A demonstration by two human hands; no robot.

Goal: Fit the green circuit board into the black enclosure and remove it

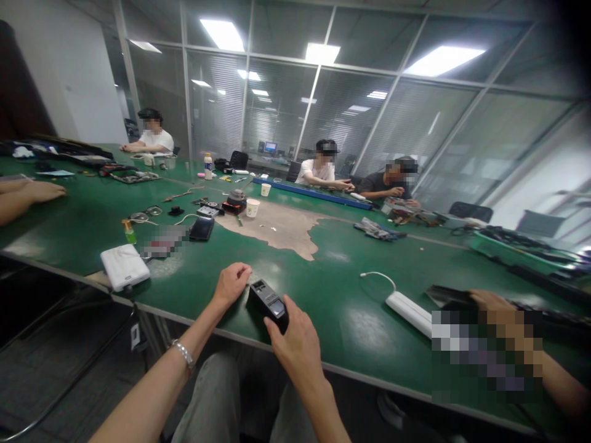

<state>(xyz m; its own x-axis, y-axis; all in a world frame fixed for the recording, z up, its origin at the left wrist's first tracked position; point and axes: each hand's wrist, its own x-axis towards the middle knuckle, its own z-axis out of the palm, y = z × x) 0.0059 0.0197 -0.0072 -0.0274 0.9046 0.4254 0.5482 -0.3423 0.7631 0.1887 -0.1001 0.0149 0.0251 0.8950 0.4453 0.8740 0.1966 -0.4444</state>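
Note:
My right hand [300, 341] grips a black, box-shaped handheld device [268, 301] by its near end, thumb on one side and fingers on the other. A small pale screen and dark square openings show on the device's upper face. Just left of its far end, my left hand [232, 285] rests at the green table [332, 307] with its fingers curled together. Whether anything small sits inside those fingers is hidden. A silver bracelet [183, 355] circles my left wrist.
To the left lie a white power bank [124, 267], a dark phone [202, 228] and a small green bottle [128, 232]. Paper cups [252, 207] stand farther back. On the right, a white power strip [409, 314] lies near another person's hand [492, 304]. Several people sit around the table.

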